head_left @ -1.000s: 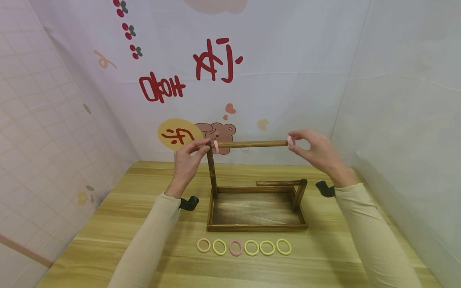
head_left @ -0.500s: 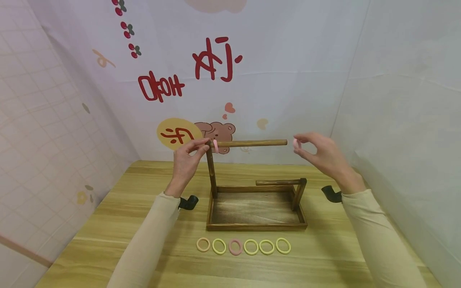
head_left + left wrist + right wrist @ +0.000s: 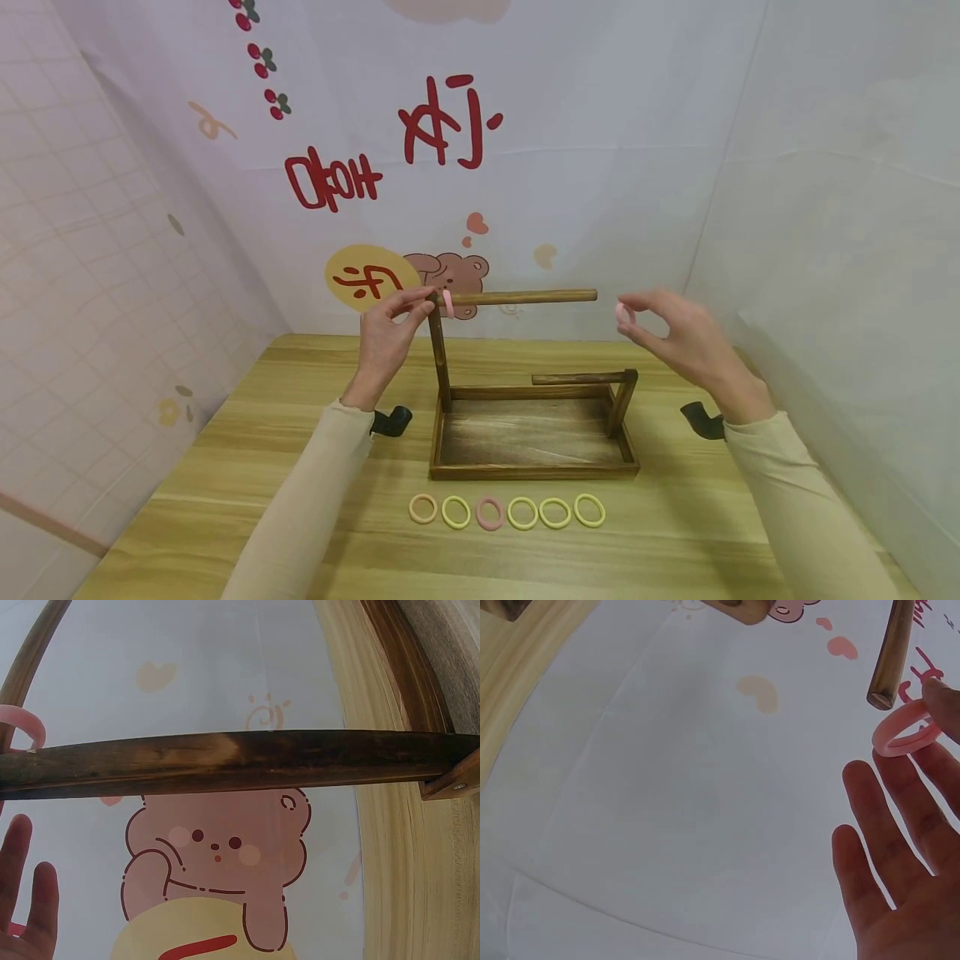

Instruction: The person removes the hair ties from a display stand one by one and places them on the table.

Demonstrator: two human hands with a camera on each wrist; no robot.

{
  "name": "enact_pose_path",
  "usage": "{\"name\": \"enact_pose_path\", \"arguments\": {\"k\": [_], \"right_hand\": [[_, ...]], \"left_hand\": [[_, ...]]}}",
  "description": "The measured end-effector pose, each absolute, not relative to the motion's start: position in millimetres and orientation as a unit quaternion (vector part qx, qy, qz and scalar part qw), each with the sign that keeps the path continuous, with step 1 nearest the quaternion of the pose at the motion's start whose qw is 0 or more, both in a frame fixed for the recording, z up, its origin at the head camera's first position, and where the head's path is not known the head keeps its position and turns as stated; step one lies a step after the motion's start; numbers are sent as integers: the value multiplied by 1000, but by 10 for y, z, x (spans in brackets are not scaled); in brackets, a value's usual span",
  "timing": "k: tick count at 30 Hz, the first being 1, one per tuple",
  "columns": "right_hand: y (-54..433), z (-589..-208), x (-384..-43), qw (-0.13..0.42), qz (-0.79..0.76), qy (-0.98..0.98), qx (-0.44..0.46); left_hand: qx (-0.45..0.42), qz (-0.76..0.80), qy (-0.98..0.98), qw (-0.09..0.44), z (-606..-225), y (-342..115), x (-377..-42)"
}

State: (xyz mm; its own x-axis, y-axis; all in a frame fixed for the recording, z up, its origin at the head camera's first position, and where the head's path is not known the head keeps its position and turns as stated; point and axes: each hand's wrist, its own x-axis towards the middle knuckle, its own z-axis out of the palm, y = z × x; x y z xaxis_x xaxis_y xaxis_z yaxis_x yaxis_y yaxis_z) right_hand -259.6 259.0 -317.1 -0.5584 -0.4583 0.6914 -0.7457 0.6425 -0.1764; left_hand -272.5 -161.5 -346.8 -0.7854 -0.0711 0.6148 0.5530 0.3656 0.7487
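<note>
In the head view my right hand (image 3: 686, 337) pinches a pink ring (image 3: 625, 314) between thumb and fingertips, off to the right of the upper rod's free end. The right wrist view shows this ring (image 3: 909, 731) tilted, close to the rod end (image 3: 885, 694); the other fingers are spread. My left hand (image 3: 388, 333) pinches the top corner of the tall post (image 3: 440, 354) on the dark wooden stand. Another pink ring (image 3: 448, 304) hangs on the upper rod (image 3: 525, 297), right beside that post.
A lower rod (image 3: 577, 379) on a short post juts left over the stand's tray (image 3: 525, 474). In front of it on the table lie an orange ring (image 3: 412, 509), a darker pink ring (image 3: 479, 514) and several yellow rings (image 3: 512, 514) in a row. A cloth wall rises behind.
My right hand has drawn the pink ring away from the rod's end, to the right and slightly down. The left hand stays at the post, and the other ring still hangs beside it.
</note>
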Motion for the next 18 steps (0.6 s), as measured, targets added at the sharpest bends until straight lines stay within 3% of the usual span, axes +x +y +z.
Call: {"name": "enact_pose_path", "arguments": {"k": [18], "right_hand": [[2649,-3356,-2317,305,203,-861,354]], "left_hand": [[-161,-538,-774,292,-3471,-1613,-2729]]}}
